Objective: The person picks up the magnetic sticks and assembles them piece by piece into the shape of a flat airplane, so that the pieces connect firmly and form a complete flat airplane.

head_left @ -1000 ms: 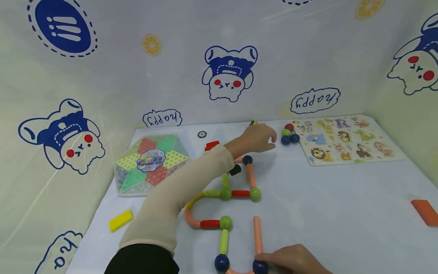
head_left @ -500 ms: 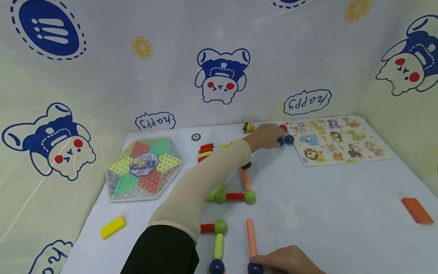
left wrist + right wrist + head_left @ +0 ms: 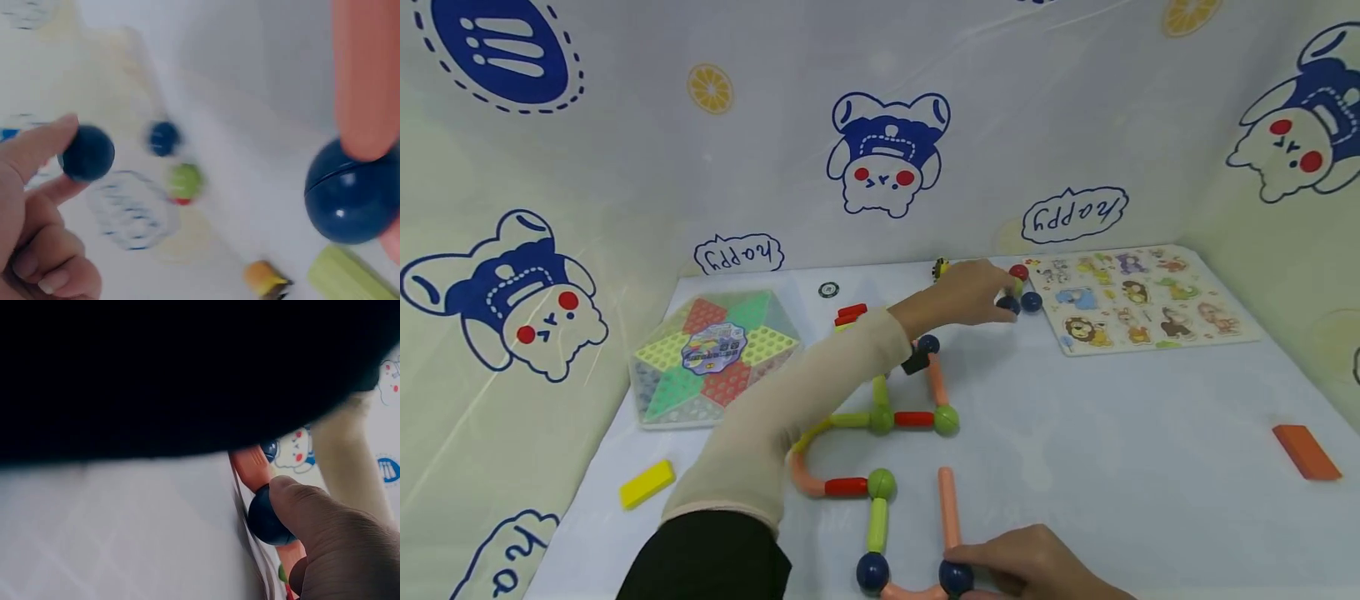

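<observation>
Near the back of the table, my left hand (image 3: 967, 293) pinches a dark blue ball (image 3: 87, 153) between thumb and finger, as the left wrist view shows. Close beyond it are another blue ball (image 3: 1032, 302), a green ball (image 3: 186, 181) and a red ball (image 3: 1018, 272). At the front, my right hand (image 3: 1037, 560) grips a blue ball (image 3: 956, 577) with thumb and fingers. That ball joins a straight salmon stick (image 3: 950, 508) and a curved salmon stick (image 3: 913, 592). The latter leads to a blue ball (image 3: 872, 573) in a winding chain with a lime stick (image 3: 877, 525).
A picture board (image 3: 1150, 300) lies at the back right, a hexagonal game box (image 3: 658, 412) at the left. A yellow block (image 3: 647, 484) and an orange block (image 3: 1306, 452) lie near opposite sides. My left sleeve (image 3: 820, 375) crosses above the chain and red sticks (image 3: 852, 312).
My left hand has reached right to the loose balls, taken one blue ball, and drawn back slightly. The right hand keeps its grip at the front. The head view has shifted a little.
</observation>
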`<state>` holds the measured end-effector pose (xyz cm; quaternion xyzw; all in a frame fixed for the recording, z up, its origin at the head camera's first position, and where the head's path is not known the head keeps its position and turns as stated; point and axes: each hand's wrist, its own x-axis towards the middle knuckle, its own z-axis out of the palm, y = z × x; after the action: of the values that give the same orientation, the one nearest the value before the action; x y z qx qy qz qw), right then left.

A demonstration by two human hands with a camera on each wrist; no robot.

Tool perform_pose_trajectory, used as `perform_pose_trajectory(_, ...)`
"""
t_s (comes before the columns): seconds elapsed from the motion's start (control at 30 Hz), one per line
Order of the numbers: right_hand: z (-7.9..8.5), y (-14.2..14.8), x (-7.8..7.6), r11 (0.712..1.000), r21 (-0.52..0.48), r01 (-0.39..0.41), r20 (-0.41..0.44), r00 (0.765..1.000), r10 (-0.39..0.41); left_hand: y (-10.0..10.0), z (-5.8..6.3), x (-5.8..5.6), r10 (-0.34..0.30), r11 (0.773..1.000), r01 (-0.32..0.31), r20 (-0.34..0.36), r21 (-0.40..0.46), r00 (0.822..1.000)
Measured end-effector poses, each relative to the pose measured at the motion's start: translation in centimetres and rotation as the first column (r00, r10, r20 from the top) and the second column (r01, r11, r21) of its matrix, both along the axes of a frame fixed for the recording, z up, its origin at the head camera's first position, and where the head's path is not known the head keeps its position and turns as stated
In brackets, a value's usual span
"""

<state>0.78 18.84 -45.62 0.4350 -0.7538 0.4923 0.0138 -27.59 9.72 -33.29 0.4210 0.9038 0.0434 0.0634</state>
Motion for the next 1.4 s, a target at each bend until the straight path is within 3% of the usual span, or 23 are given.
perform_pose_trajectory(0.1, 0.0, -0.1, 0.0, 1.000, 0.017, 0.002, -0.001, 1.000, -0.002, -3.9, 1.5, 3.5, -0.052, 0.990, 0.039, 0.095, 0.135, 0.994)
perform_pose_trajectory(0.17, 0.0, 0.0, 0.1, 0.999, 0.049, 0.011, -0.004, 1.000, -0.010, -6.5, 1.6, 5.9, -0.087, 0.974, 0.050, 0.160, 0.220, 0.983)
perform_pose_trajectory(0.23, 0.0, 0.3, 0.3, 0.996, 0.083, 0.019, 0.001, 1.000, -0.019, -8.8, 1.0, 8.0, -0.102, 0.955, 0.032, 0.228, 0.293, 0.968)
perform_pose_trajectory(0.37, -0.1, 0.6, 0.4, 0.996, 0.093, 0.016, -0.036, 0.999, -0.012, -12.1, -1.5, 11.4, -0.077, 0.929, -0.068, 0.372, 0.363, 0.925)
perform_pose_trajectory(0.5, -0.3, 0.5, 0.3, 0.999, 0.050, 0.014, -0.102, 0.995, -0.009, -13.7, -4.0, 13.4, -0.065, 0.921, -0.144, 0.506, 0.363, 0.860)
perform_pose_trajectory(0.57, -0.3, 0.3, 0.3, 0.999, 0.035, 0.009, -0.117, 0.993, -0.004, -14.0, -5.0, 13.9, -0.071, 0.918, -0.156, 0.541, 0.363, 0.838)
perform_pose_trajectory(0.77, -0.5, -0.2, 0.0, 1.000, 0.018, -0.008, -0.162, 0.987, 0.011, -14.2, -6.6, 14.3, -0.059, 0.927, -0.166, 0.568, 0.336, 0.821)
perform_pose_trajectory(0.9, -0.6, -0.3, 0.1, 0.999, 0.046, -0.006, -0.167, 0.986, 0.014, -14.5, -6.5, 14.6, -0.025, 0.940, -0.172, 0.561, 0.295, 0.827)
perform_pose_trajectory(1.07, -0.4, -0.4, 0.1, 0.998, 0.068, -0.014, -0.115, 0.993, 0.021, -16.4, -5.7, 15.3, 0.024, 0.951, -0.167, 0.475, 0.261, 0.879)
perform_pose_trajectory(1.2, -0.1, -0.5, 0.3, 0.996, 0.089, -0.011, -0.084, 0.996, 0.018, -18.5, -5.2, 16.7, 0.064, 0.963, -0.158, 0.384, 0.220, 0.921)
perform_pose_trajectory(1.33, 0.2, -0.4, 0.6, 0.992, 0.125, 0.002, -0.053, 0.999, 0.004, -19.8, -5.4, 18.1, 0.080, 0.968, -0.147, 0.310, 0.201, 0.947)
perform_pose_trajectory(1.4, 0.2, -0.5, 0.7, 0.991, 0.136, -0.007, -0.033, 0.999, 0.012, -20.0, -5.4, 18.5, 0.086, 0.967, -0.151, 0.298, 0.204, 0.951)
